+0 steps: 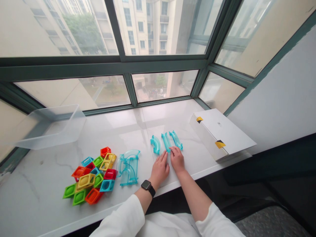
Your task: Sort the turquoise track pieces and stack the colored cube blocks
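Observation:
Three translucent turquoise track pieces stand side by side in front of my hands: a curved piece [155, 144], a straight middle piece [166, 141] and a straight right piece [176, 139]. My left hand [160, 167], with a black watch on its wrist, lies with fingers stretched toward the near end of the middle piece. From the other side, my right hand [177, 159] has its fingertips at that same end, fingers extended and slightly bent. Both hands appear to touch the middle piece; exact contact is too small to tell. Neither is wrapped round anything.
More turquoise track pieces [128, 167] lie left of my hands, beside a cluster of colourful blocks [87, 181]. A clear plastic bin [59, 126] stands at the back left. A white box [224, 131] with striped tape sits at right. Windows border the marble-look ledge [123, 128].

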